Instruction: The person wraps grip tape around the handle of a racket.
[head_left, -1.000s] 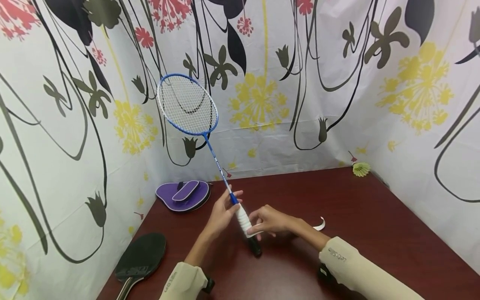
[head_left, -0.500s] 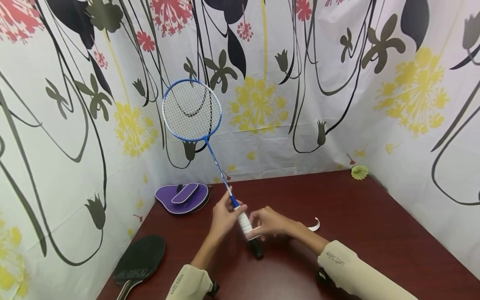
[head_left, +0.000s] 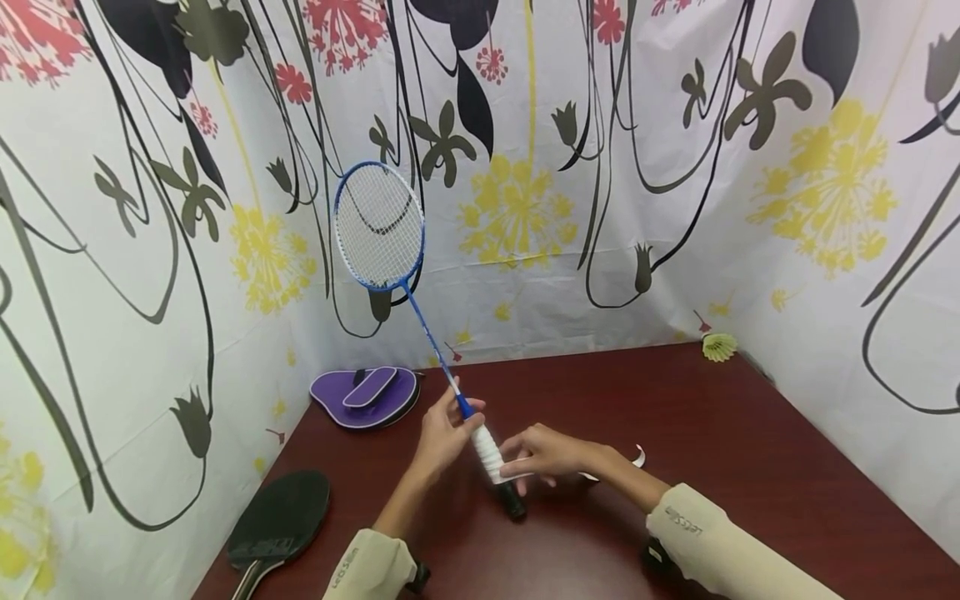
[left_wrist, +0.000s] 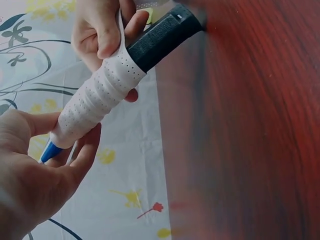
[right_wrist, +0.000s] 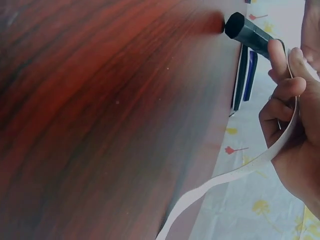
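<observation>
A blue-and-white badminton racket (head_left: 381,225) is held tilted over the table, its head up and to the left. My left hand (head_left: 441,432) grips it where the blue cone meets the wrapped handle, thumb and fingers around it. White perforated grip tape (left_wrist: 95,97) covers the handle's upper part in overlapping turns; the black butt end (left_wrist: 165,37) is bare. Beside the last turn, my right hand (head_left: 551,454) pinches the tape between thumb and fingers. From that hand a loose tape tail (right_wrist: 225,177) trails down toward the table in the right wrist view.
On the dark red table (head_left: 600,383), a purple paddle case (head_left: 367,398) lies at the back left. A black table tennis paddle (head_left: 281,517) is at the near left. A yellow-green shuttlecock (head_left: 718,347) sits in the far right corner. Patterned cloth (head_left: 675,250) hangs around the table.
The racket has turned about its shaft, so its head looks narrower than half a second ago. My right hand has dipped slightly, and the loose tape end has shifted. Both hands keep their holds.
</observation>
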